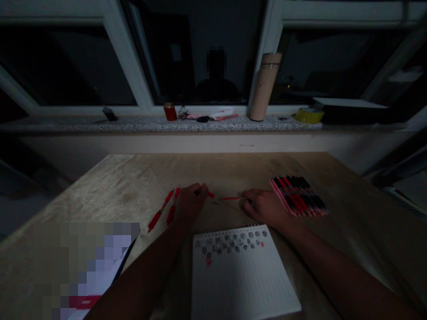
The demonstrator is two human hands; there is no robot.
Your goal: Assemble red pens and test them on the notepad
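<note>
Spiral notebook (242, 280), red pens (173, 206), beige tabletop (133, 178), speckled windowsill (136, 125), dark windows (66, 64)

Left forearm (147, 271) and right forearm (323, 258) bare, angled inward toward the worktop's (230, 166) far edge. Left hand (193, 200) curled, fingers bunched; right hand (262, 204) palm-down, fingers bent (fingertips dim, blurred). Hands apart.

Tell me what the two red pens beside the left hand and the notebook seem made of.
The red pens look like plastic, given their slim, coloured barrels; dim light leaves gloss unclear. The notebook seems matte paper, ruled and drawn on; the loops along its top edge may be metal or plastic.
</note>
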